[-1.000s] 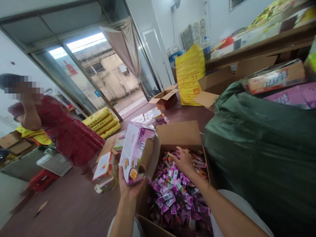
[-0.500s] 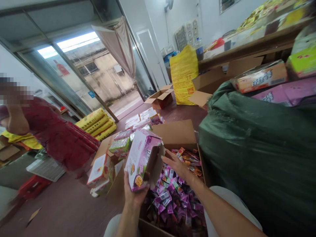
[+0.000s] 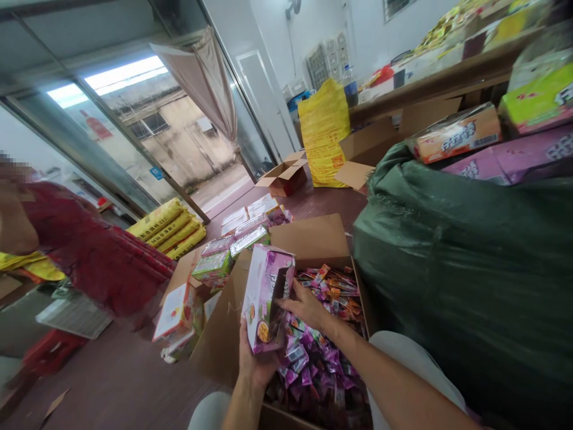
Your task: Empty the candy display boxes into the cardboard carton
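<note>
A white and purple cardboard packet box point(image 3: 262, 298) with a dark opening in its side is tilted above a large open carton. My left hand point(image 3: 257, 361) is wrapped round its lower end and supports it from below. At the opening's right side, my right hand point(image 3: 308, 307) grips the box's edge, the thumb at the opening and the other fingers partly hidden. Many small purple sachets point(image 3: 308, 358) fill the carton point(image 3: 308, 239) beneath, with orange and red sachets point(image 3: 335, 289) towards its far side.
Packed display boxes point(image 3: 212, 266) stand left of the carton. A bulging green sack point(image 3: 447, 275) on the right has boxes point(image 3: 456, 134) on top. Further off are a yellow bag point(image 3: 324, 137), stacked yellow sacks point(image 3: 168, 227) and a doorway. A person in red point(image 3: 94, 245) is at the left.
The purple box has come more upright and shifted slightly right and down. My right hand has moved left onto its opening. The view has shifted a little; the person in red appears further left.
</note>
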The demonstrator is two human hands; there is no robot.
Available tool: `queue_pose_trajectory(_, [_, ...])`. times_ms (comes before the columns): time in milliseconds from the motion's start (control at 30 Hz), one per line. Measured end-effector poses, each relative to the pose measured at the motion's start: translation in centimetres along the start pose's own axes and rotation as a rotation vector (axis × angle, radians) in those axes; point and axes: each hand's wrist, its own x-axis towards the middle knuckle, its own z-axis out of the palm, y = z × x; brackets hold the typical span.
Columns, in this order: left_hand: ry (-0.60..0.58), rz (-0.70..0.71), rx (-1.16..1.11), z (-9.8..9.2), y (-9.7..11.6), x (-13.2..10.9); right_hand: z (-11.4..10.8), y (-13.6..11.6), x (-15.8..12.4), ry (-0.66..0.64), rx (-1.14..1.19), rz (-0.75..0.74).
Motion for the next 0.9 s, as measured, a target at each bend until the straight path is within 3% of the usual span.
queue_pose_trajectory(233, [0.044,0.016,0.023,0.1,-0.3,0.0,0.6,0.3,0.5,0.078,0.071,0.064])
queue_pose_trajectory(500, [-0.115,-0.062,0.018,-0.2,-1.4,0.1,0.9,0.0,0.9,0.394,0.021,0.151])
queue_pose_trajectory(600, [-0.176,-0.120,0.017,-1.0,-1.6,0.4,0.8,-0.3,0.8,0.394,-0.003,0.147])
queue_pose_trajectory(733, [-0.227,-0.091,0.010,-2.2,-1.4,1.0,0.5,-0.3,0.8,0.315,0.049,0.097])
queue_pose_trajectory(900, [-0.176,-0.078,0.012,-2.8,-1.3,1.0,-0.2,-0.5,1.3,0.261,0.287,0.054])
